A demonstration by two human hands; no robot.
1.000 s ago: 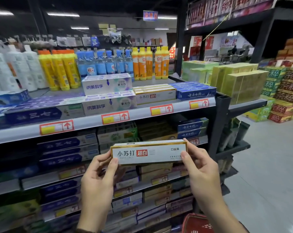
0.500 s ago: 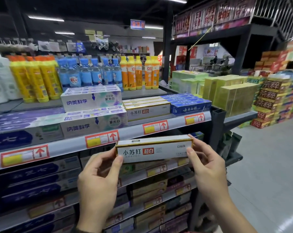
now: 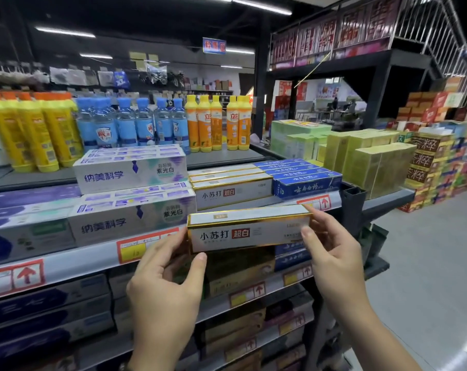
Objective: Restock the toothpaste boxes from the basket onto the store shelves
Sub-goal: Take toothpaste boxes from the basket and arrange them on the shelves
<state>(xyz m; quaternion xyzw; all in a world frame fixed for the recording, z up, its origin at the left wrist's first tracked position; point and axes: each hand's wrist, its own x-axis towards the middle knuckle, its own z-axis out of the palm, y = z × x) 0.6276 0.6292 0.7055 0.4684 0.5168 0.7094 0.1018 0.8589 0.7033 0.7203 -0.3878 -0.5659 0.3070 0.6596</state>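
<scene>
A white toothpaste box with gold edges and a red label (image 3: 247,228) is held level in front of the top shelf's edge (image 3: 93,259). My left hand (image 3: 165,290) grips its left end, thumb on the front face. My right hand (image 3: 334,253) pinches its right end. Just behind and above it, a row of matching white-and-gold boxes (image 3: 231,187) lies on the top shelf. The basket is out of view.
White-purple toothpaste cartons (image 3: 130,196) sit left of the matching row, blue boxes (image 3: 304,175) to its right. Detergent bottles (image 3: 133,127) stand behind. Lower shelves (image 3: 253,293) hold more boxes. Yellow-green cartons (image 3: 374,162) and an aisle floor (image 3: 428,263) lie to the right.
Both hands have raised the box from the second shelf's level up to the top shelf's front edge, closer to the matching row. The camera view has tilted upward; the red basket has left the view.
</scene>
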